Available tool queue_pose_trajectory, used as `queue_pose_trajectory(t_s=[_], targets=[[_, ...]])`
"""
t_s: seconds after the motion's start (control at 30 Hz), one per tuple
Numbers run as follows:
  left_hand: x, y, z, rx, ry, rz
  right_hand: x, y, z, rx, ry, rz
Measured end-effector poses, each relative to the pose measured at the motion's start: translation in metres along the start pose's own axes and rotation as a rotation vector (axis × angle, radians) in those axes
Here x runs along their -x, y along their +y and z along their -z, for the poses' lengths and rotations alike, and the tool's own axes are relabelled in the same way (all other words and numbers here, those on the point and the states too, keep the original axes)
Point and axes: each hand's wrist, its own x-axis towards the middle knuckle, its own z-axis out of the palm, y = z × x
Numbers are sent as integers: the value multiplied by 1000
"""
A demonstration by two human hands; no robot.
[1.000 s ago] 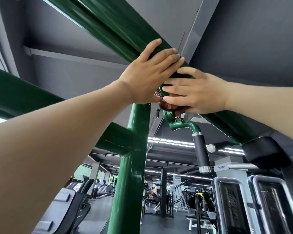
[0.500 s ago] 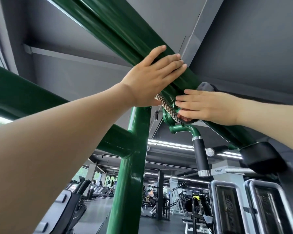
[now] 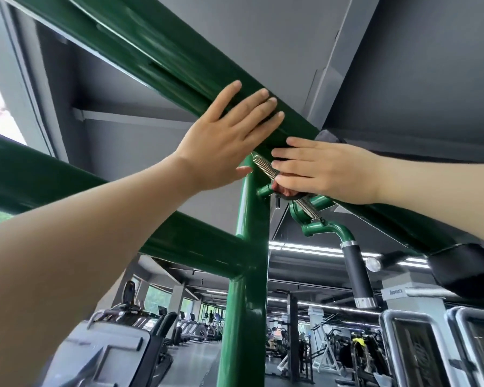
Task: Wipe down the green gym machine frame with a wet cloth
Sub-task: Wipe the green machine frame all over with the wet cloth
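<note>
I look up at the green gym machine frame; its thick diagonal beam (image 3: pixel 157 51) runs from upper left down to the right. My left hand (image 3: pixel 221 141) lies flat on the beam's underside, fingers apart, holding nothing. Just to its right, my right hand (image 3: pixel 327 174) presses against the same beam above a metal spring (image 3: pixel 264 167). A corner of the grey cloth (image 3: pixel 329 135) peeks out above the knuckles; the remainder is hidden under the hand.
A green upright post (image 3: pixel 243 303) and a second green beam (image 3: pixel 39 174) meet below my hands. A curved green handle with a black grip (image 3: pixel 356 275) hangs under the spring. A black pad (image 3: pixel 464 269) sits at right. Gym machines fill the floor beyond.
My right hand has slid away from the left hand, to the right along the beam, and the cloth's corner has come into view. My left hand has stayed flat on the beam.
</note>
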Motion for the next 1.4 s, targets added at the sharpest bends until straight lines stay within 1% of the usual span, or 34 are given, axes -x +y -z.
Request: queue_pose_trajectory(t_s=[0.1,0.27,0.37,0.5,0.6,0.77,0.83,1.0,1.07,1.2,1.3,1.4], targets=[[19,-38,3,-45,-21,59,-28,8,11,-6,58,-15],[47,-93,7,-135,-54,31,-75,22,33,-54,151,-72],[53,-117,10,-156,-68,46,-106,35,48,-39,209,-100],[54,-153,11,-163,-73,107,-146,53,67,-27,300,-123],[59,-175,9,-151,-60,115,-145,50,65,-6,291,-111],[59,-173,5,-205,-61,99,-121,31,55,-26,170,-41],[60,-173,6,-191,-65,89,-132,37,61,-9,191,-22],[60,-178,6,-86,-17,96,-179,58,82,65,349,-69],[61,-179,8,-62,-21,105,-180,53,78,67,334,-75],[63,-178,9,-110,-16,88,-156,40,68,20,238,-85],[61,-178,6,-141,-2,81,-175,49,77,27,281,-149],[61,-177,6,-151,10,85,-198,53,88,31,336,-164]])
